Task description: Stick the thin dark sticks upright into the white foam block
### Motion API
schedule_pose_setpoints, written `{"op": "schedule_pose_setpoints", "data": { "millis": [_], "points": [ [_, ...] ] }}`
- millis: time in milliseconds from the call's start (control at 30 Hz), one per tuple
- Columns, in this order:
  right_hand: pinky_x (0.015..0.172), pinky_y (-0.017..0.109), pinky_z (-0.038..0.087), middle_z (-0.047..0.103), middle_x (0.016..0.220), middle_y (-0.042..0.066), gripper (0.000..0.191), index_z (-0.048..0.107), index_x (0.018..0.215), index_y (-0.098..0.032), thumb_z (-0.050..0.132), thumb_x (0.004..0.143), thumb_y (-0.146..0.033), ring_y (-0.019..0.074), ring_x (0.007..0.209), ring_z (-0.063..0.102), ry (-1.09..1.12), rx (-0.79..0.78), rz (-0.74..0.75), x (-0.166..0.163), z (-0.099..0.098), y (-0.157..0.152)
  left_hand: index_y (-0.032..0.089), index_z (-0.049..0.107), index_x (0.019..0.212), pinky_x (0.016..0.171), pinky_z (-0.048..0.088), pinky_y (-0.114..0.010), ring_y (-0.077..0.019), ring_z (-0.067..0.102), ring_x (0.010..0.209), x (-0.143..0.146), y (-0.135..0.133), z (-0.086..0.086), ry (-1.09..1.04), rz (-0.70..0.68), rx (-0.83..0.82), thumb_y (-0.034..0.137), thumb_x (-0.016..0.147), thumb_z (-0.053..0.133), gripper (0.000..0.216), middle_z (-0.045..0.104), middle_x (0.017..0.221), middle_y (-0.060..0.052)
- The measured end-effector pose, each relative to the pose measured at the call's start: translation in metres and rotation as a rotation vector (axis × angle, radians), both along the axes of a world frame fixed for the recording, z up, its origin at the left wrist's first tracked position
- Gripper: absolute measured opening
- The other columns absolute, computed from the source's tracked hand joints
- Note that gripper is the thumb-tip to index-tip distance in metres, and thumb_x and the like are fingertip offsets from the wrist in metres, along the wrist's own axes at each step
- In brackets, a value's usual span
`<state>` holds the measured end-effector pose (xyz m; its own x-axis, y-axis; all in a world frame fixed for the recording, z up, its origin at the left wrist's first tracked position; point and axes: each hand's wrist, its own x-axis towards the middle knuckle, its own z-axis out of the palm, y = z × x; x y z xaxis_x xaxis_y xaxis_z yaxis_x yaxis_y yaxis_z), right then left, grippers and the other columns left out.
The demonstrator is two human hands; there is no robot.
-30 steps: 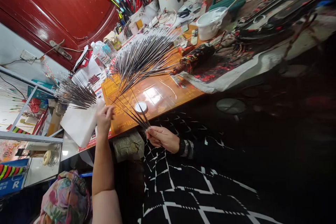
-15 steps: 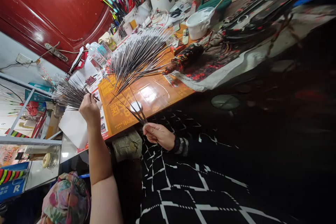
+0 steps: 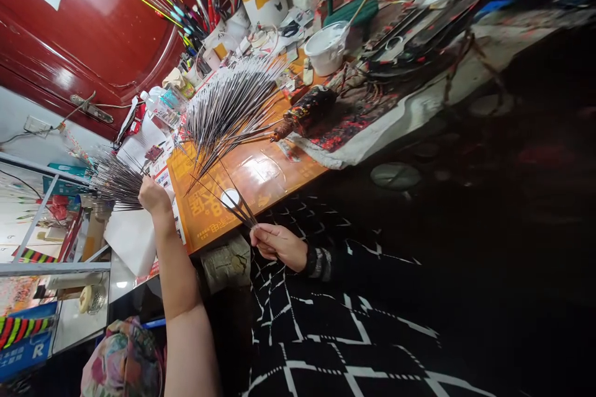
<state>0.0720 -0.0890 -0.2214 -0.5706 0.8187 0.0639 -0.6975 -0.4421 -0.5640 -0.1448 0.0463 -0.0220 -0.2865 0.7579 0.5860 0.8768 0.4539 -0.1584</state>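
A glossy red door (image 3: 79, 31) rises beyond a cluttered workbench topped by an orange printed mat (image 3: 242, 180), where a white tub (image 3: 326, 49) sits near a large fan of thin striped spikes (image 3: 228, 105) spreading above the mat. A smaller fan of spikes (image 3: 114, 183) stands over a white foam block (image 3: 130, 242), and the curled fingers (image 3: 149, 189) of the bare left hand (image 3: 156, 195) are right against its base, though whether they grip anything is hidden. The right hand (image 3: 274, 247) pinches a narrow bunch of long dark sticks (image 3: 239, 208) between thumb and fingers, just above the mat's near edge.
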Motion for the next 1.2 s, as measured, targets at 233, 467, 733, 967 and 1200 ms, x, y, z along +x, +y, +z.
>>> {"op": "schedule_pose_setpoints", "data": {
  "millis": [233, 467, 733, 967, 1200],
  "points": [
    [0.04, 0.017, 0.022, 0.025, 0.051, -0.009, 0.053, 0.054, 0.077, -0.012, 0.068, 0.083, -0.062, 0.002, 0.043, 0.021, 0.016, 0.02, 0.011, 0.001, 0.0, -0.001, 0.011, 0.065, 0.095, 0.062, 0.037, -0.028, -0.0228, 0.068, 0.077, -0.006, 0.007, -0.011, 0.018, -0.011, -0.065, 0.02, 0.098, 0.037, 0.029, 0.07, 0.085, -0.014],
    [0.04, 0.017, 0.022, 0.025, 0.05, -0.01, 0.054, 0.054, 0.077, -0.012, 0.069, 0.081, -0.063, 0.0018, 0.043, 0.022, 0.013, 0.022, 0.006, 0.004, 0.002, -0.001, 0.011, 0.068, 0.093, 0.064, 0.042, -0.03, -0.0246, 0.068, 0.076, 0.005, -0.011, -0.011, -0.068, -0.011, 0.004, 0.03, 0.097, 0.044, 0.031, 0.07, 0.082, -0.015],
    [0.039, 0.017, 0.023, 0.025, 0.051, -0.01, 0.053, 0.054, 0.077, -0.012, 0.069, 0.082, -0.063, 0.0021, 0.043, 0.021, -0.01, 0.034, 0.022, 0.0, -0.003, -0.003, 0.016, 0.071, 0.099, 0.041, 0.039, -0.02, -0.0071, 0.053, 0.044, 0.063, -0.096, -0.038, -1.052, -0.651, -0.304, 0.046, 0.09, 0.056, 0.035, 0.068, 0.074, -0.002],
    [0.038, 0.016, 0.02, 0.025, 0.047, -0.01, 0.055, 0.054, 0.077, -0.011, 0.069, 0.082, -0.063, 0.0013, 0.039, 0.021, -0.001, 0.062, 0.217, 0.0, -0.002, -0.01, 0.015, 0.072, 0.101, 0.041, 0.041, -0.017, -0.006, 0.055, 0.048, 0.074, -0.124, -0.051, -1.412, -0.682, -0.394, 0.044, 0.084, 0.067, 0.034, 0.067, 0.072, -0.001],
    [0.037, 0.016, 0.018, 0.026, 0.045, -0.011, 0.053, 0.053, 0.075, -0.011, 0.069, 0.082, -0.062, 0.0015, 0.037, 0.02, 0.028, 0.048, 0.279, -0.002, -0.002, -0.012, 0.013, 0.072, 0.086, 0.041, 0.042, -0.017, -0.0067, 0.055, 0.047, 0.071, -0.126, -0.047, -1.542, -0.659, -0.425, 0.038, 0.077, 0.073, 0.027, 0.063, 0.063, 0.0]
  ]
}}
